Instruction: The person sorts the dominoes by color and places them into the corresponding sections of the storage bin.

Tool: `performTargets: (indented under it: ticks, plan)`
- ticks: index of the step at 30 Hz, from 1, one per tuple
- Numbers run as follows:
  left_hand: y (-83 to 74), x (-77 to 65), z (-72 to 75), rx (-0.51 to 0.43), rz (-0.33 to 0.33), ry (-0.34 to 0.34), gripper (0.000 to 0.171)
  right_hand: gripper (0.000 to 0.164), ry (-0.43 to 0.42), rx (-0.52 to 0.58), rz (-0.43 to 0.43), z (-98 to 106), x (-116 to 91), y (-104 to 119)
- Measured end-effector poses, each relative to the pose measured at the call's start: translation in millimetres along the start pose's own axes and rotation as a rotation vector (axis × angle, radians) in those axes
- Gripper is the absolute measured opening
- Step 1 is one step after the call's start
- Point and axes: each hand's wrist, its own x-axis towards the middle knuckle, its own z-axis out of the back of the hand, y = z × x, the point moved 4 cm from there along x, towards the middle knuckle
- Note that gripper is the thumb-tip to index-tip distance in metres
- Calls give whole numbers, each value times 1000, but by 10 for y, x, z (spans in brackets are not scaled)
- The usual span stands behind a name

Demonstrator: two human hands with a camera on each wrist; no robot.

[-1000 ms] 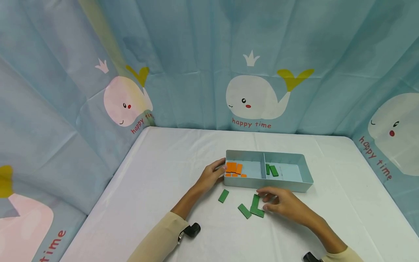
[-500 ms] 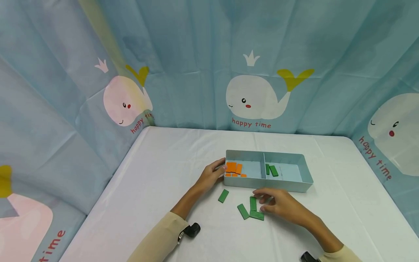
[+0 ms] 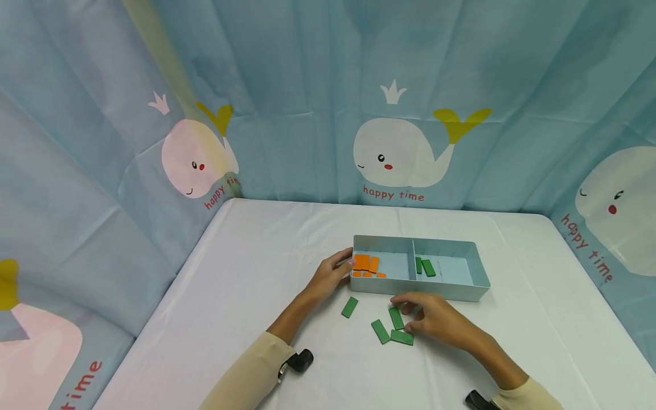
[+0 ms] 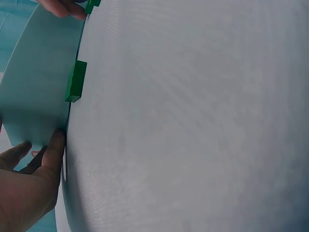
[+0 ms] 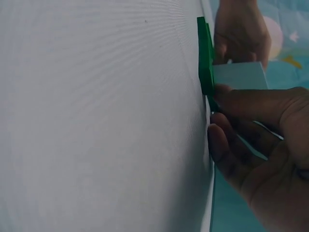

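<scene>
My left hand (image 3: 328, 275) rests against the left end of a light blue two-compartment box (image 3: 451, 291), fingertips on its wall; the left wrist view shows the fingers (image 4: 52, 157) along that wall. In front of the box, my right hand (image 3: 438, 320) has its bent fingers and thumb around a small green rectangular block (image 3: 396, 318) lying on the table. The right wrist view shows the thumb (image 5: 256, 104) right at the green pieces. Beside that block lie two more green blocks, one left (image 3: 381, 331) and one nearer (image 3: 402, 337).
A separate green block (image 3: 349, 307) lies nearer the left hand. Several orange blocks (image 3: 361, 262) sit in the box's left compartment, and two green blocks (image 3: 428, 267) in the right one. A white cloth covers the table (image 3: 246, 256); a whale-print curtain (image 3: 297, 159) stands behind it.
The right hand has shifted left, and the green block at its fingers has moved slightly left and turned. The neighbouring green blocks have shifted a little. The left hand and box stay put.
</scene>
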Motion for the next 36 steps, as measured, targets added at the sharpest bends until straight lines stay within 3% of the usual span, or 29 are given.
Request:
performTargets:
  ticks: [19,36]
  plan:
    - [-21,-15,-6,8,6,-4,62,51,-4,-77,9,-38,37,8]
    - [-13,-15,-2,29,0,-7,61,53,-27,1,-20,43,-103,15]
